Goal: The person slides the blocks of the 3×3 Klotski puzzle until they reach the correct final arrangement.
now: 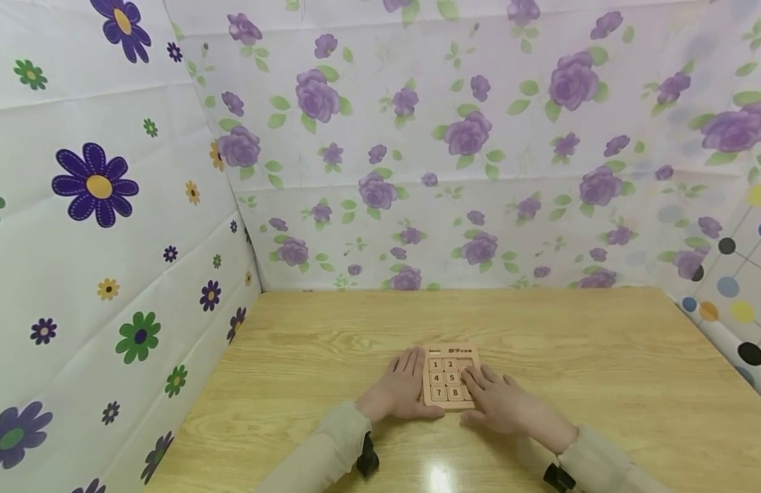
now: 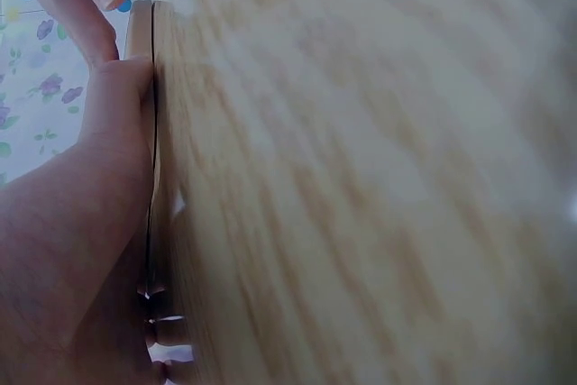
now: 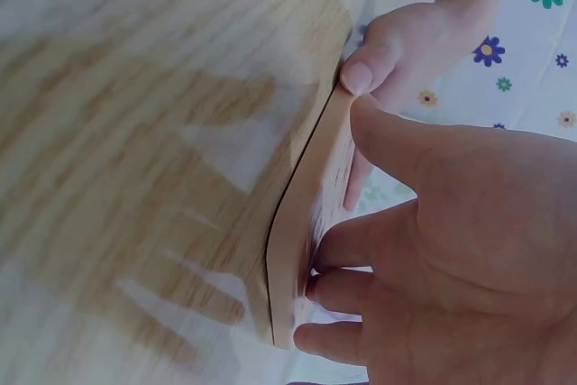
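A wooden number slide puzzle [image 1: 444, 405] lies flat on the table, its visible tiles reading 1, 2, 4, 5, 7 and 8. Straight fingers of my left hand [image 1: 406, 389] lie along its left side, with the thumb at its near left corner. From the right, my right hand [image 1: 502, 402] reaches over the puzzle, fingertips on its right column and thumb by the near edge. That hand hides most of the right column; a bare slot shows at its top. In the right wrist view, the fingers [image 3: 347, 245] touch the puzzle's top face, above the frame's side [image 3: 297, 223].
The light wood table [image 1: 306, 342] extends around the puzzle on all sides. A flowered cloth [image 1: 380, 137] hangs behind it, another flowered cloth [image 1: 140, 274] at the left, and a dotted cloth [image 1: 731, 287] at the right. Dark straps sit at both wrists.
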Tool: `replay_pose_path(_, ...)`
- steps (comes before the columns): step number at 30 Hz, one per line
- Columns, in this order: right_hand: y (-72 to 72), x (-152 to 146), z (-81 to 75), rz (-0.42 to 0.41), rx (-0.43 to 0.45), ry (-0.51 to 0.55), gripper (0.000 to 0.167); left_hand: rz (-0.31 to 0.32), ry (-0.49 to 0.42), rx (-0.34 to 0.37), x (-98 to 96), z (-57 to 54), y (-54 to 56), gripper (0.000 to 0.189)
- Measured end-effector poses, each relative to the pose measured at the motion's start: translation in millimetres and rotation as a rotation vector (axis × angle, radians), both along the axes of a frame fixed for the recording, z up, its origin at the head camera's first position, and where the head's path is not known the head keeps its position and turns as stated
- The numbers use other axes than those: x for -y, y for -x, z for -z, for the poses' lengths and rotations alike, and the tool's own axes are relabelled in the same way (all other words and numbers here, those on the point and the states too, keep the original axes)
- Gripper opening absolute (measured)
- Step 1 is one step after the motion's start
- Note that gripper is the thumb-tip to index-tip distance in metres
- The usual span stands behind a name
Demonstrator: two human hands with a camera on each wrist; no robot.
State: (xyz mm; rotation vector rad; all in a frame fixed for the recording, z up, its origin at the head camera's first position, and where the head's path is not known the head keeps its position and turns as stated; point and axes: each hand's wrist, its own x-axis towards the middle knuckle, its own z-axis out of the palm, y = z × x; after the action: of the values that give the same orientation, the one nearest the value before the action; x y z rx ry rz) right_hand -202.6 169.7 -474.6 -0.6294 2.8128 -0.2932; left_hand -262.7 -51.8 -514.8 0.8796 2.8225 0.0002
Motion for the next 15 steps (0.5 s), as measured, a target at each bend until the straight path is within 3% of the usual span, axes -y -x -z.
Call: replay_pose_path(15,10.7,-3.4,2.9,-0.006,0.020,0.021,0.084,-0.005,0.008,0.010,0.1,0.5,-0.2,0.120)
